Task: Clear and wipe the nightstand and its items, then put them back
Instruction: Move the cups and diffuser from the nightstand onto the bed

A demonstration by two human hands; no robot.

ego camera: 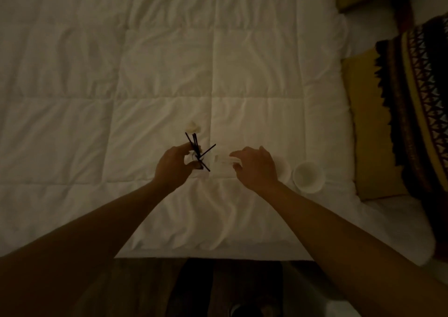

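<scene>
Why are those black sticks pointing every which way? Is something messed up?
The black sticks look untidy: they splay from a small bottle that the left hand holds over the white bed cover. One stick juts sideways toward the right hand. No spill shows in this dim light.

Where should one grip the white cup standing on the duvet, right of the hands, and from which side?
Grip the white cup by its wall just under the rim, coming down from above. It stands upright on the soft duvet with its mouth open upward, and the right hand is the nearer one.
</scene>
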